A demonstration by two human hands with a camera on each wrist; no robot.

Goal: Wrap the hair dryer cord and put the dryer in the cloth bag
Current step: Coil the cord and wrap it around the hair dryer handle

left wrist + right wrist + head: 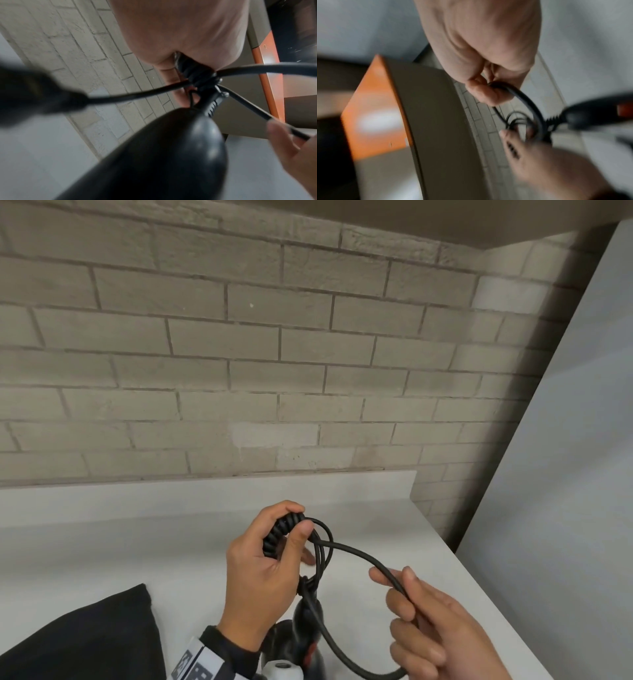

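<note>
The black hair dryer (306, 633) hangs low at the bottom centre, over the white counter (171, 542). My left hand (274, 546) grips a tight coil of its black cord (356, 553) above the handle. A loose loop runs from the coil to my right hand (399, 585), which pinches the cord between thumb and fingers. The left wrist view shows the dryer's handle (163, 155) close up under my left hand (188, 40). In the right wrist view my right hand (488, 93) holds the cord (530, 105). The black cloth bag (85, 638) lies at the bottom left.
A grey brick wall (239, 354) rises behind the counter. A pale panel (565, 474) stands on the right, past the counter's edge. A wrist camera (281, 671) shows at the bottom. An orange-edged cabinet (373, 108) hangs overhead in the wrist views.
</note>
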